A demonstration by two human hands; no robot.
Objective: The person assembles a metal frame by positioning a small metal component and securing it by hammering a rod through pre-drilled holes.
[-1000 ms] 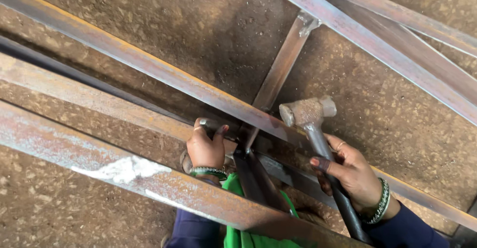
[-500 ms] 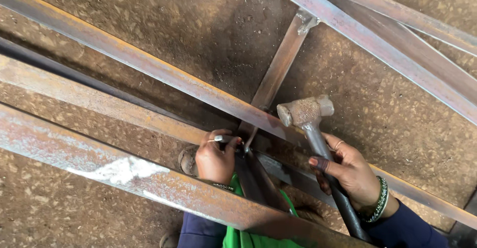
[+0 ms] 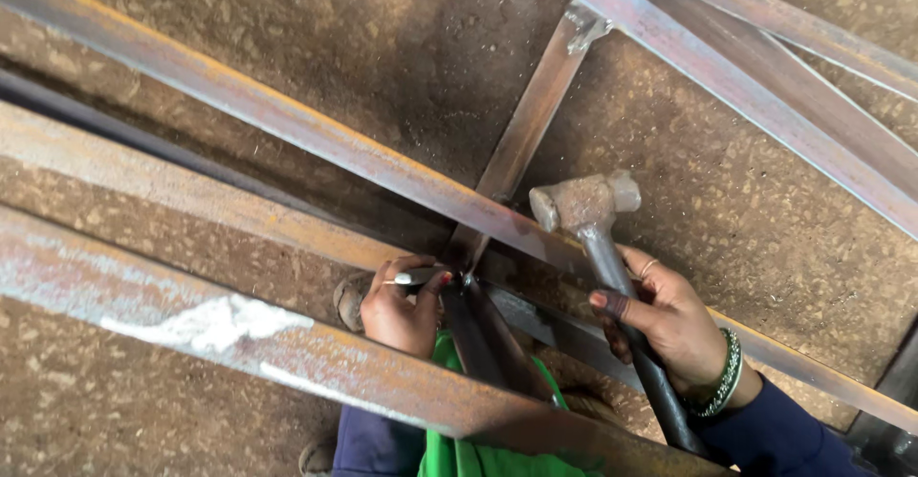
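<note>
Hammer raised over a rusty steel frame, marker pinched at the joint.

I see the near rusty bar [image 3: 287, 353] hiding my left wrist, and I can't make out the marker's tip. My left hand [image 3: 402, 305] has its fingers closed around a small marker [image 3: 413, 277], lying roughly left to right just beside the joint where the bars cross. My right hand [image 3: 669, 319] grips the hammer [image 3: 598, 238] by its dark handle; the long axis runs from near right to far left, its worn, rust-coloured head [image 3: 583, 200] just above the diagonal bar [image 3: 316, 133]; the handle's end is cut off.
</note>
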